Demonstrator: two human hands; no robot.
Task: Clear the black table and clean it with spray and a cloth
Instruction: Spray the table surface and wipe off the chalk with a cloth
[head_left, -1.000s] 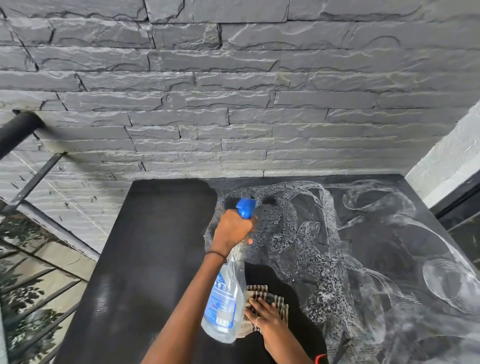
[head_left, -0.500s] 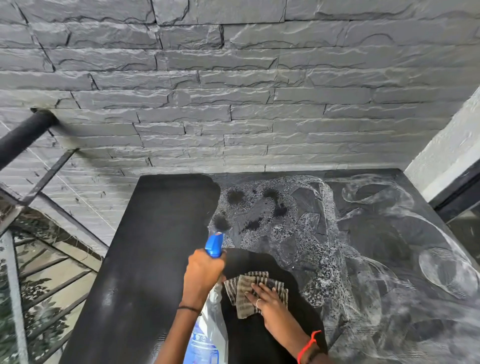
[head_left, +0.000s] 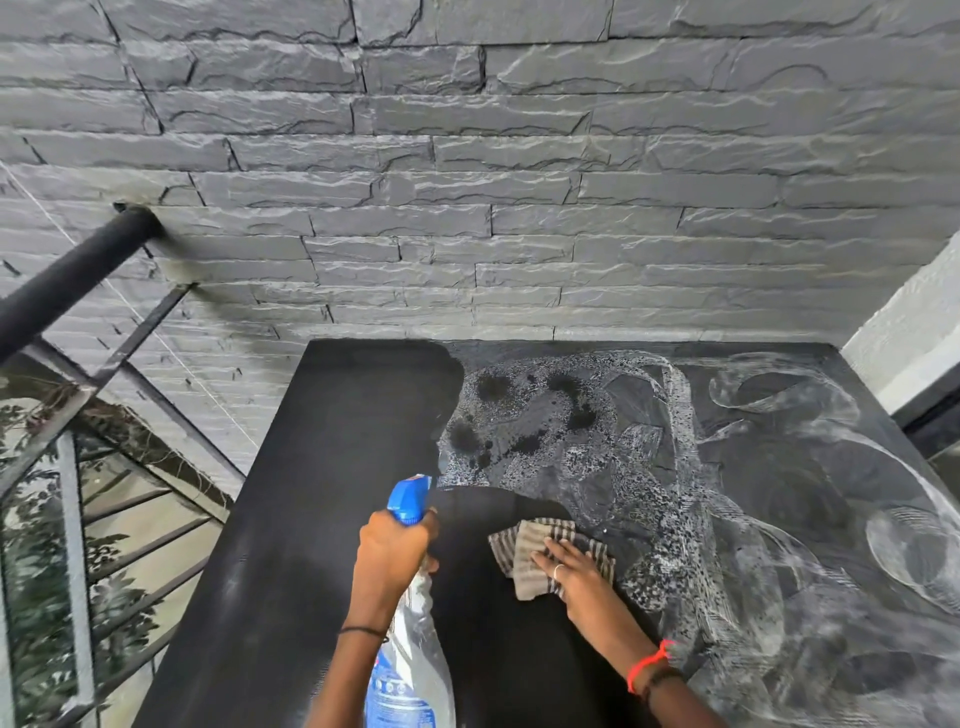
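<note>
This is looking like a balcony or open landing of a house, not an indoor room. A rough grey stacked-stone wall (head_left: 519, 208) is running along the far edge of the black tabletop (head_left: 322, 467). A black metal railing (head_left: 67, 280) is meeting that wall past the tabletop's left edge, with leafy greenery (head_left: 36, 545) showing through its bars. A white textured wall (head_left: 914, 312) is standing by the far right corner.

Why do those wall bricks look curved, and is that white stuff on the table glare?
Head view: the wide-angle lens bows the wall courses toward the edges. Head view: the pale swirls on the table look like smears, not glare; light is soft, shadows are faint, and nothing is badly blurred.
</note>
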